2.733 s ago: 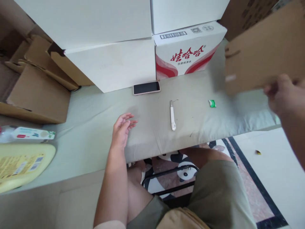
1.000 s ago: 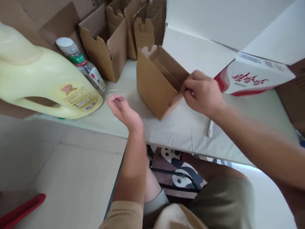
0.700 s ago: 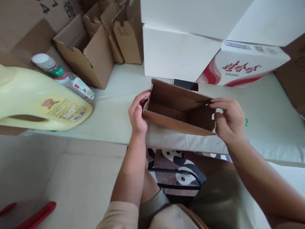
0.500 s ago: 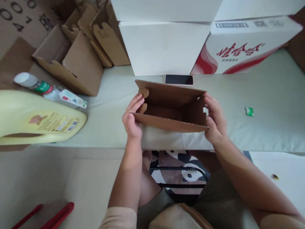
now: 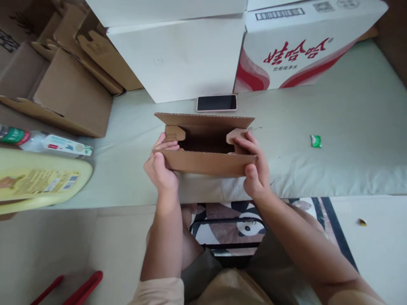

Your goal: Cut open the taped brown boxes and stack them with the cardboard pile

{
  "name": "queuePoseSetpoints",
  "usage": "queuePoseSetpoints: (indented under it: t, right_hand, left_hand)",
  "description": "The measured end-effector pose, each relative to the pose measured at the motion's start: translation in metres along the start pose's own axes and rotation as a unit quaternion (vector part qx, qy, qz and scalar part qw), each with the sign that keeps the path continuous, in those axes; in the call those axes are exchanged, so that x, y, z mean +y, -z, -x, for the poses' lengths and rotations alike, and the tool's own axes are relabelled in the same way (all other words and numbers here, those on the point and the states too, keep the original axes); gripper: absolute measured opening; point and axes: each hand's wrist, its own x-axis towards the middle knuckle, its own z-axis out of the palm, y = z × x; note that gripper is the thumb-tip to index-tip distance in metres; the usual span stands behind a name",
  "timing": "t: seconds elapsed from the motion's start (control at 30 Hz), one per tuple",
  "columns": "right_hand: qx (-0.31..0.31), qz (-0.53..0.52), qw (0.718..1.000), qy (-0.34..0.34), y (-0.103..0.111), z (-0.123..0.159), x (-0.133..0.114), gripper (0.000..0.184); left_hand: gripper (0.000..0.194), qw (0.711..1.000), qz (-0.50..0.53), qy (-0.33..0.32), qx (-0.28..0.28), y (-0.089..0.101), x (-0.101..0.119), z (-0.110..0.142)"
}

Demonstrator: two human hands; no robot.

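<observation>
Both cardboard end flaps (image 5: 174, 132) of the oblong brown cardboard box (image 5: 210, 164) had since bent inward, fingers of left hand (image 5: 161, 170) and right hand (image 5: 257, 173) clamping its ends over the green cloth-covered table (image 5: 286, 123), long flaps (image 5: 203, 120) unclosed.

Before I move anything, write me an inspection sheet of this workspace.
Surface: pale green cloth, wrinkled toward the near edge.
Job's things: carton, top open, its end flaps leaning inward; contents too dark to tell.
Clutter: phone behind the carton; green wrapper to the right; bottle and yellow jug at left.
Hands: left hand grips the carton's left end, right hand its right end, each thumb at the near wall.
Cables: nothing seen.
Surroundings: white boxes behind; brown cartons at far left; red object, unidentified, at lower left.
</observation>
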Motion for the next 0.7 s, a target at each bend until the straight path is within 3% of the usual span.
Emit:
queuePoseSetpoints:
  t: [0.17, 0.33, 0.53, 0.7]
  right_hand:
    - [0.025, -0.007, 0.999, -0.037, -0.004, 0.006, 0.001, 0.040]
    - [0.058, 0.001, 0.997, -0.054, -0.003, 0.002, 0.010, 0.048]
    - [-0.020, 0.006, 0.999, -0.050, 0.015, -0.016, 0.022, 0.074]
    - [-0.024, -0.007, 0.999, -0.044, 0.016, -0.018, 0.022, 0.075]
  left_hand:
    - [0.031, 0.999, -0.009, 0.032, 0.007, -0.006, 0.001, 0.001]
    - [0.046, 0.999, 0.002, 0.024, -0.032, -0.004, -0.003, 0.001]
    - [0.051, 0.996, -0.007, -0.049, -0.078, 0.006, -0.024, 0.001]
    - [0.053, 0.994, -0.023, -0.065, -0.087, 0.005, -0.026, 0.004]
